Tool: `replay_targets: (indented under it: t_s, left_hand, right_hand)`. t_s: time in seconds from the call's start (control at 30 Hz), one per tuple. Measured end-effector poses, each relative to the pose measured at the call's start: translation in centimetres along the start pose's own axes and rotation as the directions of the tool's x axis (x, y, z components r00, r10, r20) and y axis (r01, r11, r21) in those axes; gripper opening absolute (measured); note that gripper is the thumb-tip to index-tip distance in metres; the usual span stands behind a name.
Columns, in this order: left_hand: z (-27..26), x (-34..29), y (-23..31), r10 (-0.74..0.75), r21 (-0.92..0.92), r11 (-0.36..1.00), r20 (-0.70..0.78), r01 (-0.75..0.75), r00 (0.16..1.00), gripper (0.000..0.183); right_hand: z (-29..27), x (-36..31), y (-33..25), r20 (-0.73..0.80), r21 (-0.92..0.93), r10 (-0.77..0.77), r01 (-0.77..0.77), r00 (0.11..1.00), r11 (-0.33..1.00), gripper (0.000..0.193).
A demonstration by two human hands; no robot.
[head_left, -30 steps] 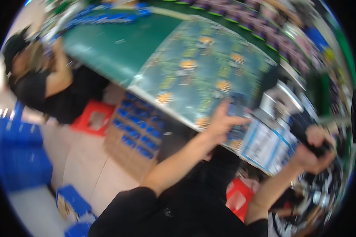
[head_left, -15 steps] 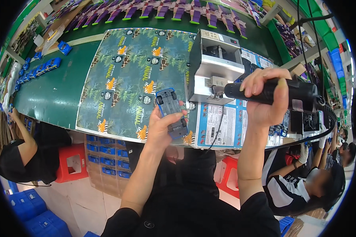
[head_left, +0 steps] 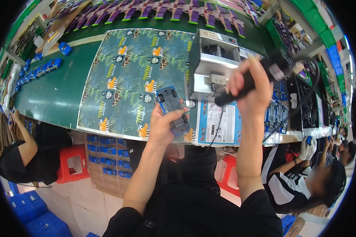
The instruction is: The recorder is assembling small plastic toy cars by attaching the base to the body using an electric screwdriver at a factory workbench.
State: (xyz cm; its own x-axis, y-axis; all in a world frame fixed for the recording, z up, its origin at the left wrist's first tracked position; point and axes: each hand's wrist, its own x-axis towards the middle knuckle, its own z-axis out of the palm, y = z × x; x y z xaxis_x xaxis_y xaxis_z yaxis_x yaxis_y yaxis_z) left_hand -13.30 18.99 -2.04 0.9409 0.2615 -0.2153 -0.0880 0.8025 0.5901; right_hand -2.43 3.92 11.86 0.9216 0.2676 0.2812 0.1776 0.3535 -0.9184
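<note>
My left hand holds a blue toy car upside down, its grey underside and wheels facing up, above the front edge of the patterned mat. Raised to the right of it, my right hand grips a black electric screwdriver with a cable trailing off its upper end. The screwdriver's tip points down and left toward the car but stays apart from it. A grey metal machine stands on the table just behind both hands.
The green table carries a row of blue toy cars at far left and purple card packs along the back. Seated co-workers are at left and right. Red stools and blue crates stand on the floor.
The view has swung and steadied over the table. My left hand has lifted the toy car closer, and my right hand has tilted the screwdriver down toward it.
</note>
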Motion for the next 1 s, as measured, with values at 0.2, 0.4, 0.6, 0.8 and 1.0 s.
replay_targets:
  t_s: [0.2, 0.4, 0.6, 0.8, 1.0]
  left_hand:
    - [0.1, 0.1, -0.1, 0.003, 0.013, 1.000, 0.022, -0.003, 1.000, 0.048]
    - [0.1, -0.2, -0.2, -0.003, 0.039, 0.999, -0.002, 0.003, 1.000, 0.048]
    - [0.0, -0.5, -0.1, -0.009, 0.036, 0.999, -0.015, 0.010, 1.000, 0.048]
    - [-0.3, 0.0, -0.2, -0.042, 0.033, 0.999, -0.001, 0.042, 0.999, 0.044]
    - [0.0, 0.0, 0.2, -0.071, 0.052, 0.996, -0.009, 0.072, 0.997, 0.044]
  right_hand:
    - [0.7, -6.0, -0.3, 0.230, 0.289, -0.270, 0.199, 0.935, 0.936, 0.044]
    - [2.1, -7.8, 1.7, 0.227, 0.266, -0.225, 0.162, 0.948, 0.950, 0.043]
    - [3.4, -9.0, 2.0, 0.218, 0.111, -0.109, 0.087, 0.970, 0.990, 0.042]
    - [3.2, -8.9, 3.2, 0.285, 0.314, -0.057, -0.037, 0.957, 0.949, 0.036]
    - [3.5, -8.6, 3.3, 0.278, 0.176, -0.136, 0.089, 0.951, 0.980, 0.049]
